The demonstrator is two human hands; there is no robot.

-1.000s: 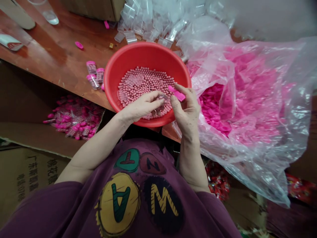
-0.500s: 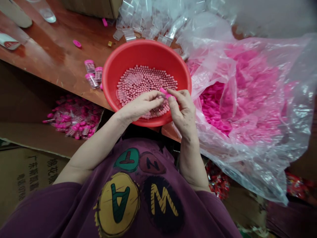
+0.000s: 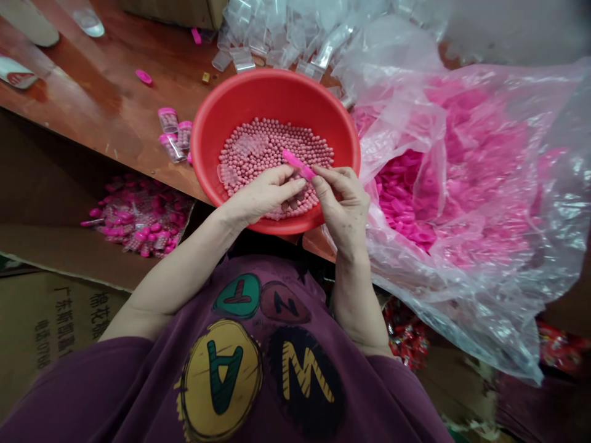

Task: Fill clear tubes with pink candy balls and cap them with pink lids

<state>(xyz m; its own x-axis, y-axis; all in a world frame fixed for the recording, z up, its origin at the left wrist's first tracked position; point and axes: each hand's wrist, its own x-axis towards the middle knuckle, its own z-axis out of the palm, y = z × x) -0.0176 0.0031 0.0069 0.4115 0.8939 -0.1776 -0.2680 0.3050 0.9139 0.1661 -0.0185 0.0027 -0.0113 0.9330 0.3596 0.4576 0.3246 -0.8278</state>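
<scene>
Has brought the pink cap [image 3: 299, 163] leftward since a second ago, from well clear of the left hand [image 3: 265, 195] to right at the fingertips there, now slanting lengthwise up and left above the beads. Wears a purple shirt [image 3: 138, 394] printed with letters in coloured circles.

Works at a glossy brown bench [image 3: 108, 101], with a big clear plastic bag [image 3: 496, 320] lying to the right, folded open over a mass of bright pink caps [image 3: 401, 209]. Below the bench edge at left, can see a cardboard box [image 3: 46, 246] containing a heap of pink-capped vials [image 3: 143, 215]. Behind the basin, can make out a loose pile of clear containers [image 3: 277, 37].

At centre, has a red basin [image 3: 277, 92] part-filled with pink beads [image 3: 277, 134]. Holds both hands over the near side: with the right hand [image 3: 346, 203], pinches the pink cap's lower end between thumb and fingers; with the left, keeps fingers curled, cannot tell around what.

Just left of the basin, can count three filled vials [image 3: 167, 120] clustered together. Farther back, shows a single loose cap [image 3: 144, 77] and a tiny yellow piece [image 3: 205, 78].
</scene>
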